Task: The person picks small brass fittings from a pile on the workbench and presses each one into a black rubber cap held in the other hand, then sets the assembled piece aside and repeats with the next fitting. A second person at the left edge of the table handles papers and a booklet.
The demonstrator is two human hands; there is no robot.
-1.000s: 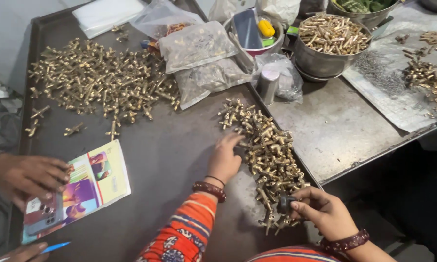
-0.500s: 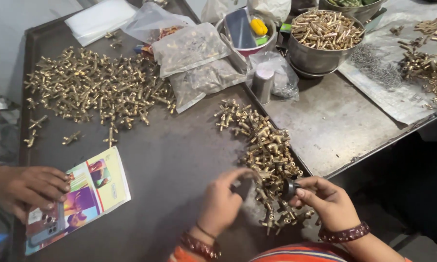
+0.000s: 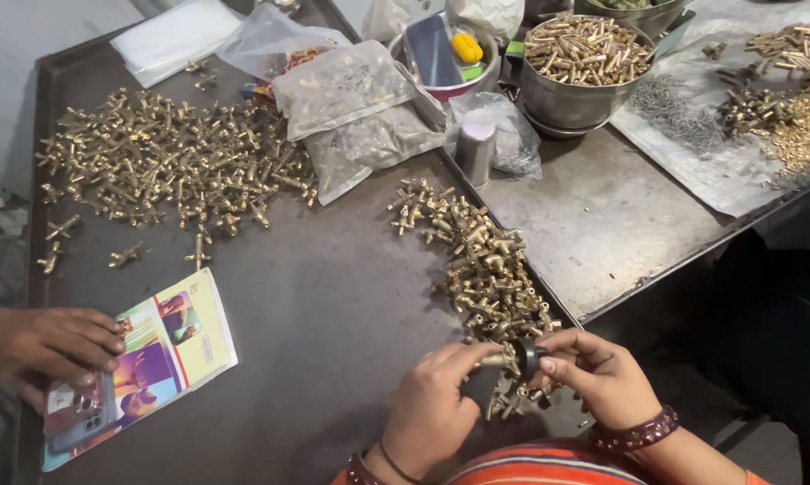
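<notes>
While the two hands met low at the near edge of the dark metal tray (image 3: 333, 296), a small brass fitting (image 3: 497, 359) sat pinched between them, dull gold and stubby, its end meeting a black ring (image 3: 526, 357). The left hand (image 3: 433, 409) clamped the fitting with thumb and fingertips; the right hand (image 3: 602, 377) gripped the ring against it. Both hovered over the near end of a heap of like brass fittings (image 3: 481, 269). Another person's hand (image 3: 50, 341) rested on a colourful booklet (image 3: 167, 350) well apart.

Steel bowl (image 3: 566, 103) of brass pins — booklet (image 3: 176, 346) nearby.
</notes>
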